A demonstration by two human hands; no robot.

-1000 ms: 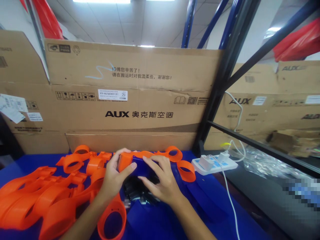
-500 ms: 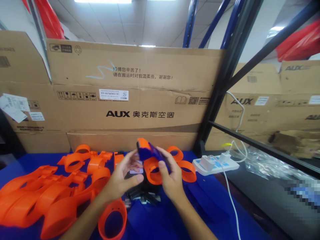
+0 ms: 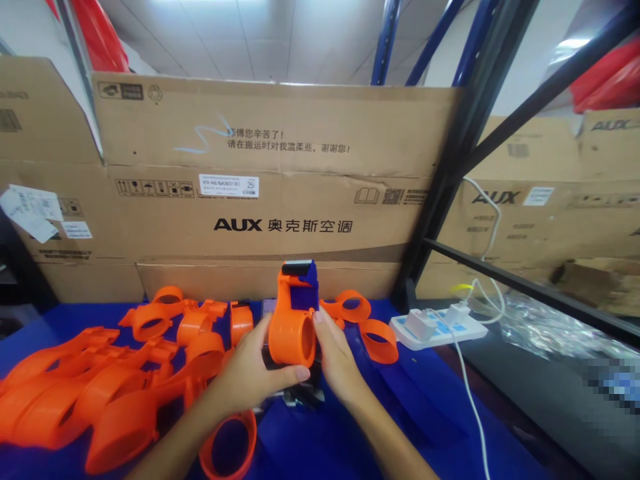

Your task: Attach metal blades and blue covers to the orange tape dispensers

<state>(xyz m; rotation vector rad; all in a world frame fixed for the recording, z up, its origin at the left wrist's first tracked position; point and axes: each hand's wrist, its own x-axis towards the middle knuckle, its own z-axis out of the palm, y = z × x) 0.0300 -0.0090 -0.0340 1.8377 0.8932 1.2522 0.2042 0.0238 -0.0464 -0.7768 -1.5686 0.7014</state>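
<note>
Both hands hold one orange plastic tape dispenser (image 3: 293,320) upright above the blue table (image 3: 325,440). It has a round orange drum at the bottom and a blue insert with a black edge at the top. My left hand (image 3: 253,373) wraps the drum from the left, thumb across the bottom. Fingers of my right hand (image 3: 337,357) press its right side. Beneath the hands lies a heap of small black parts (image 3: 300,395), mostly hidden.
Several loose orange dispenser shells (image 3: 100,387) crowd the table's left half, with more orange rings (image 3: 367,327) behind the hands. A white power strip (image 3: 437,325) with a cable lies at right. Large cardboard boxes (image 3: 260,180) wall the back; a dark rack post (image 3: 450,153) stands right.
The orange and blue piece went from lying flat near the table to being lifted and turned upright, drum facing me. Both hands rose with it and shifted their hold.
</note>
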